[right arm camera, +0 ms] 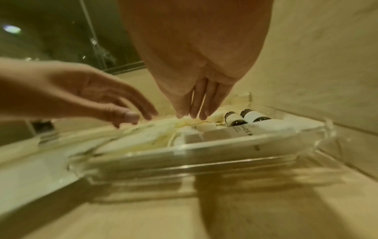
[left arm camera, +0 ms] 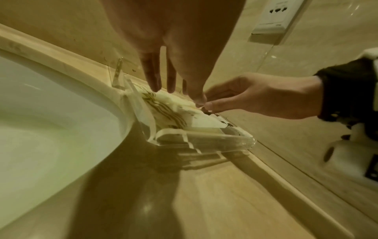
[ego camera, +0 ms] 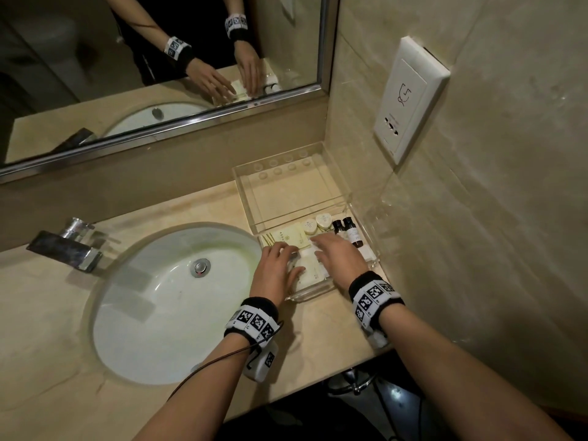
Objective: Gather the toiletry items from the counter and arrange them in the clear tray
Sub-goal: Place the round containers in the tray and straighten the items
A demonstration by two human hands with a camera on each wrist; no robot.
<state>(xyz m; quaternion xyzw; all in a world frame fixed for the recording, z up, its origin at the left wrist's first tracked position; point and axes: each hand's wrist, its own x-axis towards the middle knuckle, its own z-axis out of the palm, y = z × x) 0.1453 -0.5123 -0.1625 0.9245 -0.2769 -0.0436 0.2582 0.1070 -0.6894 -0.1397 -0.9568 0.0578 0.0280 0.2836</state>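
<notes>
Several pale cream paper sachets (ego camera: 288, 238) lie flat in the near half of the clear acrylic tray (ego camera: 346, 189), overlapping one another. Behind them, inside the same tray, sit two small round cream soap tubs (ego camera: 318, 223) side by side, and to their right two small dark-capped bottles with white labels (ego camera: 349, 233), lying down, caps pointing to the back wall. Tray stands on the beige stone counter (ego camera: 321, 326), in the corner, its right side just beside the tiled wall (ego camera: 477, 218).

Left hand (ego camera: 275, 275): fingers straight, spread a little, tips resting on the sachets at the tray's left side; nothing gripped. Right hand (ego camera: 339, 261): fingers extended and close together, tips (right arm camera: 202, 115) down on the sachets near the bottles; thumb meets the left thumb in the left wrist view, no pinch confirmed. Both wrists carry black bands with printed markers.

White oval sink basin (ego camera: 165, 300) lies left of the tray, chrome tap (ego camera: 68, 249) beyond it. White wall socket plate (ego camera: 410, 97) above the tray; mirror (ego camera: 159, 58) along the back.
</notes>
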